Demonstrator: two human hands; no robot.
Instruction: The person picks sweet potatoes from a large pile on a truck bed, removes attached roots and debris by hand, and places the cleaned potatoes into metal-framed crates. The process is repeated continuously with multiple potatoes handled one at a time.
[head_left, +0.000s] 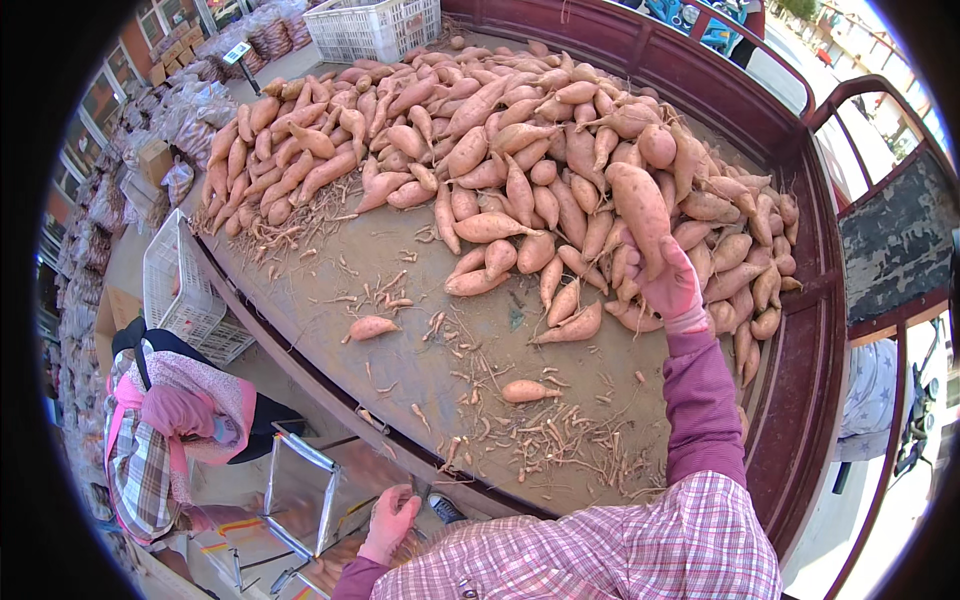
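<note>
My right hand, in a pink glove, grips a large sweet potato by its lower end and holds it up over the right part of the heap of sweet potatoes. My left hand, also gloved, is low in the view beyond the edge of the truck bed, with its fingers curled. Whether anything is inside that hand is hidden. Beside it stands a metal frame with a clear plastic bag around it. Two single sweet potatoes, a left one and a nearer one, lie apart on the truck bed.
Broken roots litter the bed. Its dark red side wall rises at the right. A person in a pink headscarf bends beside the frame. White plastic crates stand at the left; another crate is at the far end. Filled bags line the building.
</note>
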